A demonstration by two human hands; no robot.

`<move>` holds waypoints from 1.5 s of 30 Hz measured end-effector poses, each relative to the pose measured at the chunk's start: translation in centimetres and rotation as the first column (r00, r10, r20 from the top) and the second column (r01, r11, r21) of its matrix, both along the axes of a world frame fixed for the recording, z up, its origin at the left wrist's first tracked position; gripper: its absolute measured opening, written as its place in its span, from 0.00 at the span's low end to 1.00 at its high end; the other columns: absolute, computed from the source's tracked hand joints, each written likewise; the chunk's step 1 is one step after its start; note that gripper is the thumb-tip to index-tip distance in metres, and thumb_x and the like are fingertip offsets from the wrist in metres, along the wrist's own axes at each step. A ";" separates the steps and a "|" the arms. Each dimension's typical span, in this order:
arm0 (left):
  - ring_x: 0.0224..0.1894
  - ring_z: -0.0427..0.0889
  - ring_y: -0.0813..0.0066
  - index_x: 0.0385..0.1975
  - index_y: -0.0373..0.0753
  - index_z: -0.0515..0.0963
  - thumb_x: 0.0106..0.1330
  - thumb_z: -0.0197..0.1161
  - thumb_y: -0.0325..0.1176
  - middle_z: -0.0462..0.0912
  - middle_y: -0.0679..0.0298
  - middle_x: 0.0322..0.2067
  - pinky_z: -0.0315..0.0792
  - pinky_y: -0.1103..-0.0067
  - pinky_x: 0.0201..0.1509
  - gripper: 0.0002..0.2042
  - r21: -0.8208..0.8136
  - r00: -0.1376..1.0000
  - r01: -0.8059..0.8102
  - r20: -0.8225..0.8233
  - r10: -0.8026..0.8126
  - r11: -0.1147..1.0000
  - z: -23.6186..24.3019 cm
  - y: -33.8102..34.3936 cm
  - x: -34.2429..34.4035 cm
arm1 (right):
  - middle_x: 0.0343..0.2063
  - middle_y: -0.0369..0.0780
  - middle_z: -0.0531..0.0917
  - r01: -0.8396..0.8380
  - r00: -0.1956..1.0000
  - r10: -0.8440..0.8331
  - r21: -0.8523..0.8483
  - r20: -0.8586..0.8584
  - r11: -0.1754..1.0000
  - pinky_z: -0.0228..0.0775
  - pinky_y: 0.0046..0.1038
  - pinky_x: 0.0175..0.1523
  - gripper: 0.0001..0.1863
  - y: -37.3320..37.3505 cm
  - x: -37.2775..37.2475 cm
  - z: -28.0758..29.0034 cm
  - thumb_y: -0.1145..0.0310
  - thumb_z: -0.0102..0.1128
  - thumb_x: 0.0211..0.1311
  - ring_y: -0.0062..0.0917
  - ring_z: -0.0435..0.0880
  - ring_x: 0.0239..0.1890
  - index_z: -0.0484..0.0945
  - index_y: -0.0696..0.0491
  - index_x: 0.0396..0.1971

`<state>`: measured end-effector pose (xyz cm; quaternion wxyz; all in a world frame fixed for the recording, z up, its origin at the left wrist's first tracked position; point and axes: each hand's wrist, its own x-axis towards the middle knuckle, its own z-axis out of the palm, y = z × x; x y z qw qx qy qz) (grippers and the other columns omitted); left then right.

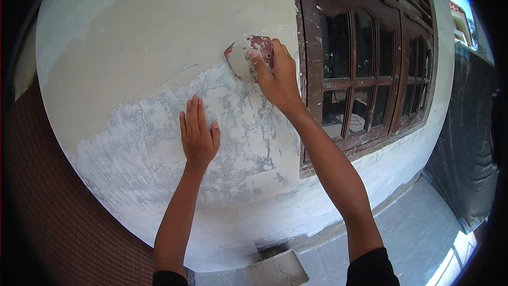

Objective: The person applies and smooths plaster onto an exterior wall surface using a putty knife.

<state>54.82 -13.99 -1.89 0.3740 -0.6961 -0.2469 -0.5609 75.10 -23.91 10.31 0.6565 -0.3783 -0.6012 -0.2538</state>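
My right hand (pixel 278 77) grips a dark red putty spreader (pixel 260 45) against the wall, just left of the window frame. Whitish filler coats much of its face, and some is smeared on my thumb. Lower and to the left, my left hand (pixel 198 137) lies flat on the wall with its fingers stretched upward and nothing in it. Both hands are on the painted wall (pixel 174 153). Smooth beige filler (pixel 137 47) covers its upper left part, while patchy white and grey with cracks shows below.
A brown wooden window (pixel 365 58) with dark panes stands to the right. On the tiled floor (pixel 402 238) at the wall's foot is a rectangular tray or board (pixel 278 270) bearing greyish paste. Dark sheeting (pixel 460 132) hangs far right; a brown woven-looking surface (pixel 69 196) borders the left.
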 end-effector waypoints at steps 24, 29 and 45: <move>0.74 0.59 0.55 0.68 0.27 0.60 0.70 0.48 0.33 0.62 0.49 0.70 0.51 0.58 0.76 0.28 0.006 1.000 -0.019 0.016 0.019 1.000 0.2 -0.3 0.6 | 0.43 0.43 0.84 -0.321 0.596 0.461 0.332 -0.657 0.887 0.73 0.25 0.48 0.12 -1.2 11.9 1.7 0.68 0.58 0.70 0.24 0.83 0.44 0.76 0.59 0.47; 0.74 0.59 0.54 0.68 0.27 0.60 0.70 0.48 0.33 0.62 0.49 0.70 0.51 0.57 0.76 0.28 0.015 1.000 -0.016 0.016 0.015 1.000 0.0 -0.2 0.5 | 0.40 0.46 0.82 -0.276 0.871 0.310 0.143 -0.381 0.951 0.71 0.31 0.48 0.15 -0.3 6.0 0.6 0.63 0.60 0.69 0.31 0.81 0.40 0.75 0.59 0.45; 0.73 0.58 0.53 0.68 0.27 0.59 0.70 0.47 0.33 0.61 0.48 0.70 0.50 0.57 0.76 0.28 -0.001 1.000 -0.013 0.012 0.013 1.000 -0.2 -0.1 0.4 | 0.45 0.37 0.82 -0.329 0.889 0.307 -0.008 -0.340 0.944 0.70 0.23 0.53 0.18 0.5 8.2 -1.6 0.62 0.60 0.72 0.19 0.79 0.47 0.74 0.59 0.52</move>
